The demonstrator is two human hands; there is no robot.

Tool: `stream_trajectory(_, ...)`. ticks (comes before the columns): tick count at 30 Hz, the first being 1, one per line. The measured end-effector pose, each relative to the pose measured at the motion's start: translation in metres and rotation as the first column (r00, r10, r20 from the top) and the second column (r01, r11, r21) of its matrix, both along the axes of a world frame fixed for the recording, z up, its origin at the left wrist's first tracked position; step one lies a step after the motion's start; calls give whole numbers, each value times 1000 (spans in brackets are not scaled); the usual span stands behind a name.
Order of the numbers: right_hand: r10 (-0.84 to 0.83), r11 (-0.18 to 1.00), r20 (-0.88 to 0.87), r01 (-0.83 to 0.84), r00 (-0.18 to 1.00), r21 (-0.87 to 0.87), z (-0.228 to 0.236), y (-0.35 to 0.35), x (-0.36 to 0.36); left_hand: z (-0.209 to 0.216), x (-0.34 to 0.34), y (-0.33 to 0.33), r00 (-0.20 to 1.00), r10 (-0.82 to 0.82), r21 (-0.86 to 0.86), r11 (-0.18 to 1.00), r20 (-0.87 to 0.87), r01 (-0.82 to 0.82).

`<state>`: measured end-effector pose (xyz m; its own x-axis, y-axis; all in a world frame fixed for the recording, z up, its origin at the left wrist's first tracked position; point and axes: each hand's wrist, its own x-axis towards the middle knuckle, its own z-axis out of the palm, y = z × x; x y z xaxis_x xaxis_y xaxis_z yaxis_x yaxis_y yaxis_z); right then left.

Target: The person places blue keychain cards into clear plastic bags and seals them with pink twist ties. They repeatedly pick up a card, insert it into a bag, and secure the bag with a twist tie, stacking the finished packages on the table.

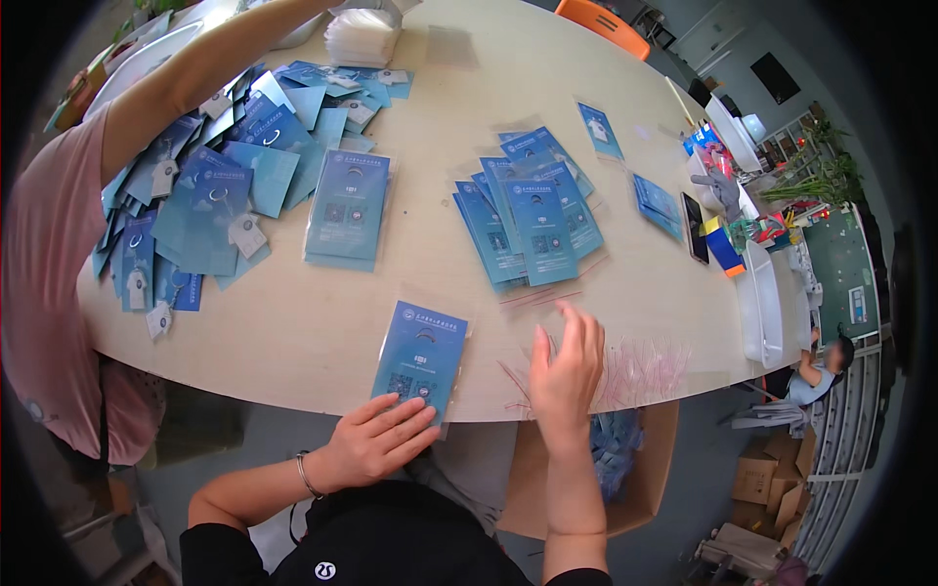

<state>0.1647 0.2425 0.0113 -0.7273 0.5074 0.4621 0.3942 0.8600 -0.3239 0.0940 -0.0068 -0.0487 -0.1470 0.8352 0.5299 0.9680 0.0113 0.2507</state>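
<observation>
A blue card in a clear plastic sleeve lies at the table's near edge, its top pointing away from me. My left hand rests flat on its lower end, fingers stretched out. To the right of it, my right hand is raised with thumb and fingers apart; I see nothing held between them. Beside and beneath it lie thin clear strips with red lines. Beyond my right hand is a loose stack of sleeved blue cards. Another sleeved card pile lies farther left.
A co-worker's arm reaches over a heap of cards with shirt-shaped keychains toward a stack of clear sleeves. At right are a phone and white bins. An open cardboard box stands below the table edge.
</observation>
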Motion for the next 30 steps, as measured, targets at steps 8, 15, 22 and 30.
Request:
stream_trajectory(8, 69, 959, 239, -130, 969, 250, -24, 39, -26, 61, -99, 9, 954, 222, 180, 966, -201, -187)
stream_trajectory(15, 459, 855, 93, -468, 884, 226, -18, -44, -6, 47, -110, 39, 980, 193, -48, 981, 52, -190)
stream_trajectory(22, 590, 807, -24, -591, 807, -4, -37, -102, 16, 29, -74, 42, 962, -84, -324, 931, 259, 169)
stream_trajectory(30, 328, 894, -49, -327, 944, -306, -13, -59, 49, 33, -59, 42, 994, -30, -350, 935, 105, 66)
